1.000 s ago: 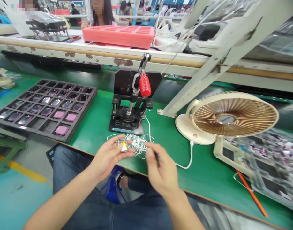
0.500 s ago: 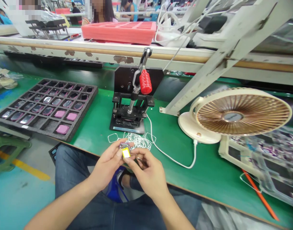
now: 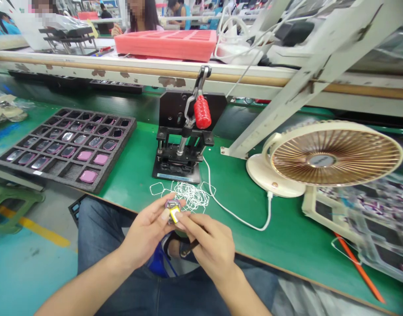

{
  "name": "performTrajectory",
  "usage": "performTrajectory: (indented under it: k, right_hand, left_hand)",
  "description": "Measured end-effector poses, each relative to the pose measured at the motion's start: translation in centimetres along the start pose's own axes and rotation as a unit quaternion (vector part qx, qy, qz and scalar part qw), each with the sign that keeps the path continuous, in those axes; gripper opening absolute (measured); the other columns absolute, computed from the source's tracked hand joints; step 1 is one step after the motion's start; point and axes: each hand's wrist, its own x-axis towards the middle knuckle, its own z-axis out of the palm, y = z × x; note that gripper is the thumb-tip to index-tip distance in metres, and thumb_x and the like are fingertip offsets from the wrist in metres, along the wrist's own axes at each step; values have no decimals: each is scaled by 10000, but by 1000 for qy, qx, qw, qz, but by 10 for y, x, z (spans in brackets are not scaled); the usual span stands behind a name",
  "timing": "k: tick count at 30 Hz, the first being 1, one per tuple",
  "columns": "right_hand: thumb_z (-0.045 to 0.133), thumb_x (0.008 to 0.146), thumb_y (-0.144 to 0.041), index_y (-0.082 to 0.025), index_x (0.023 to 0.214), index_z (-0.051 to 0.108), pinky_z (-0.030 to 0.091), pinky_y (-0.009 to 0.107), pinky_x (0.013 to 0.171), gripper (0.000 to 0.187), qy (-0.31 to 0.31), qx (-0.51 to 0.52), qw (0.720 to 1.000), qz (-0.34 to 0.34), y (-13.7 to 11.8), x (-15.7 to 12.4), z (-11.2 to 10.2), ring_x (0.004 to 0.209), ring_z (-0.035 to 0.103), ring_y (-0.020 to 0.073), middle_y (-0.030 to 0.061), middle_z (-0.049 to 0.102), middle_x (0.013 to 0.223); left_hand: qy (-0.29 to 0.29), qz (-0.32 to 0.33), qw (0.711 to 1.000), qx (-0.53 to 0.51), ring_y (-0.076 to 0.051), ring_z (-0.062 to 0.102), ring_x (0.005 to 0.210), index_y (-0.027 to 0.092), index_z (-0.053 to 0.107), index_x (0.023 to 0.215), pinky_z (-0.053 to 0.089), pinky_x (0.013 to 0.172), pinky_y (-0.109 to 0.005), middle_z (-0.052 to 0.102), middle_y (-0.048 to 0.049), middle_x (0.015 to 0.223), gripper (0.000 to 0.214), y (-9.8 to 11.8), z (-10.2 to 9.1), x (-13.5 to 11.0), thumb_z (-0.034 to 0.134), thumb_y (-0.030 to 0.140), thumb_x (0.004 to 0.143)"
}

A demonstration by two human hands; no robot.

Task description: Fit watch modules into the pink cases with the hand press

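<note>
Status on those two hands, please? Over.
Left hand holds small device. Right hand at its yellow-edged part, dark tool in grip. White loops heaped on green table beyond, not between hands.

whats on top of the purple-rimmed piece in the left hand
A yellow and white block shows on the purple-rimmed piece in the left hand; the right hand partly covers the block. What lies beneath is hidden.

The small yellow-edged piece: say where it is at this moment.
In the head view, the yellow-edged piece is below and slightly left of centre, between the left hand and right hand, nearer than the white loops.
</note>
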Motion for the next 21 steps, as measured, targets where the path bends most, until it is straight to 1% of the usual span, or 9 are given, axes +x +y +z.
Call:
performTrajectory:
  k: [3,5,8,10,13,15,17,21]
  right_hand:
    - [686,1042,-131,-212,1235,766,592,272,738,224,25,-14,999,-26,1,1,-1,830,766,161,61,798,986]
    - [692,1046,-152,-216,1214,772,575,260,701,196,16,-11,999,-26,0,3,-1,802,748,151,55,784,963]
    - [685,1062,-191,-243,1238,782,514,225,605,208,-14,1,1000,-9,-1,8,-3,683,668,105,32,737,919]
    - [683,1072,-225,-240,1264,781,490,216,580,216,-26,5,1000,-1,-1,11,-5,652,638,93,29,715,907]
    - [708,1065,-270,-219,1268,780,499,224,595,222,-53,21,998,-17,0,16,-10,675,659,104,33,710,907]
    - [717,1061,-265,-223,1273,774,503,226,599,224,-66,35,997,-19,-1,18,-11,674,660,101,31,717,920]
    - [724,1056,-241,-237,1285,761,513,223,612,232,-59,57,997,-1,-4,17,-10,686,667,98,26,721,933]
    - [781,998,-152,-222,1223,748,540,228,653,238,-11,114,992,53,-15,11,-1,744,694,118,22,712,920]
  left_hand:
    - [1,-7,1000,-7,-281,744,1256,261,788,1329,592,1083,-382,771,-132,1385,358,1,1,-2,817,314,976]
    - [0,-13,1000,-5,-255,755,1219,254,792,1320,612,1031,-341,767,-136,1392,345,1,0,-3,814,299,978]
    - [-6,-11,1000,0,-227,767,1170,263,791,1325,620,991,-310,767,-133,1390,343,0,-4,-3,807,297,984]
    - [-19,-6,1000,8,-233,758,1194,265,797,1317,611,1011,-312,779,-130,1365,353,-1,-7,-4,826,309,969]
    - [-40,0,999,25,-241,735,1255,272,800,1322,577,1071,-308,790,-123,1344,376,-3,-13,-5,846,327,952]
    - [-48,4,998,36,-247,723,1283,278,793,1338,564,1092,-314,785,-122,1356,385,-4,-16,-6,838,323,958]
    - [-50,7,998,44,-257,717,1298,280,791,1340,570,1084,-323,780,-125,1366,383,-5,-18,-7,833,317,962]
    - [-60,22,997,47,-259,715,1299,279,787,1342,578,1069,-319,774,-132,1377,387,-6,-20,-6,833,323,961]
